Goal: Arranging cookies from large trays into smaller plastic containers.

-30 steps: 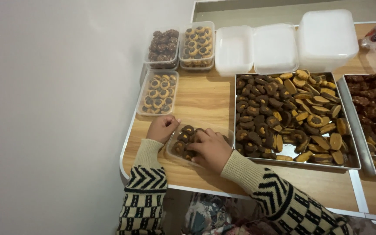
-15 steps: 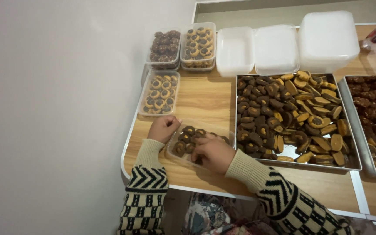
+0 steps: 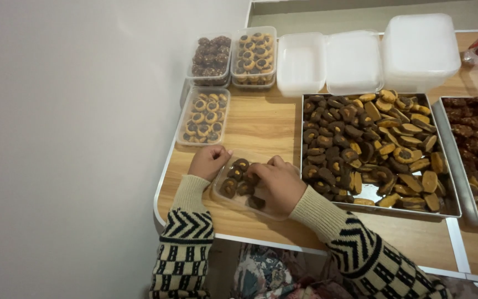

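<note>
Head view, box: I see a clear plastic box [image 3: 244,185] near the front edge of the counter [image 3: 261,124], partly filled with dark round cookies [image 3: 229,187].
Handling: I judge the box light, thin-walled and easily flexed; the cookies look brittle and crumbly. Best hold on the box is its rim or side walls; cookies by their edges.
Left hand [image 3: 208,161]: it rests at the box's left rim, fingers curled loosely against the wall, steadying rather than clamping it.
Right hand [image 3: 275,185]: palm down over the box, fingers bent into it among the cookies; I cannot tell whether they pinch one.
Arms: both sleeves come up from the bottom edge, wrists low.
Around: a tray [image 3: 377,149] of cookies just right; filled boxes and white lidded boxes [image 3: 355,61] behind.
</note>
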